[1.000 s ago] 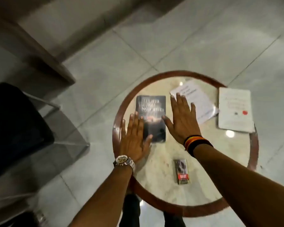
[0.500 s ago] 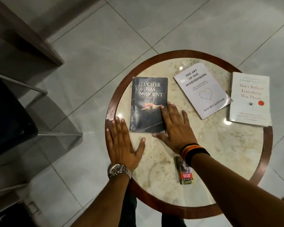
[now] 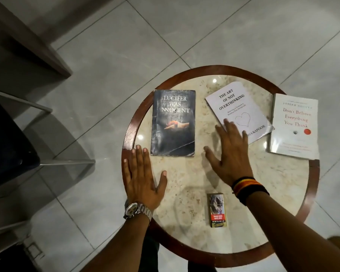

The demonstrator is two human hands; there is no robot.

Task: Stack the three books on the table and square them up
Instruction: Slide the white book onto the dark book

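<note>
Three books lie apart on a round marble table (image 3: 185, 173) with a dark wooden rim. A dark book (image 3: 173, 122) titled "Lucifer Was Innocent" lies at the left. A white book (image 3: 238, 107) with a heart drawing lies tilted in the middle. Another white book (image 3: 294, 124) lies at the right, over the rim. My left hand (image 3: 141, 179) rests flat and open by the dark book's near left corner, not touching it. My right hand (image 3: 230, 152) is flat and open, its fingertips over the middle book's near corner.
A small cigarette pack (image 3: 217, 210) lies near the table's front edge between my forearms. A dark chair seat (image 3: 6, 146) with metal legs stands at the left. Grey floor tiles surround the table.
My right hand has slid off the dark book's right edge toward the middle white book. My left hand has drawn back from the dark book toward the rim. The camera view has shifted.
</note>
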